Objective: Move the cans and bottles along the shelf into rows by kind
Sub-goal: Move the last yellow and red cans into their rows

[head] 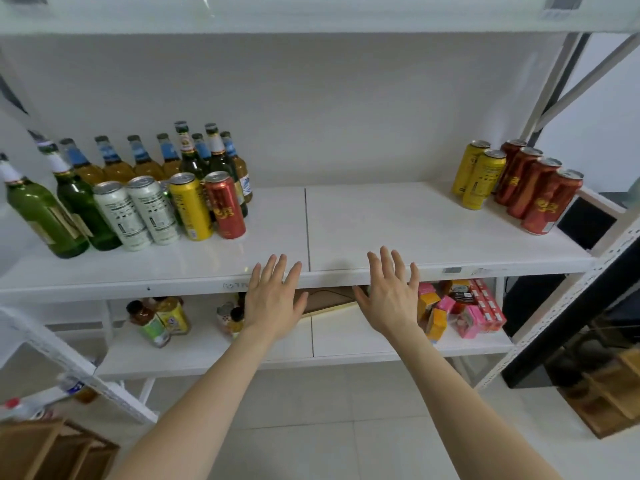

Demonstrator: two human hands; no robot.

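Bottles and four cans crowd the shelf's left end, labels too blurred to read. At its front edge, by the open middle, the left hand and right hand spread flat, holding nothing. Six cans stand far right.

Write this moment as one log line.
left hand open | right hand open | stray red can left end | red cans right end

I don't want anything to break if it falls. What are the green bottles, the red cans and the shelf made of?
The green bottles look like glass: see-through, glossy, with light glinting on them. The red cans look like thin metal, probably aluminium: silvery rimmed tops, shiny printed sides. The shelf is glossy white and faintly mirrors the cans; painted board or metal, hard to tell.
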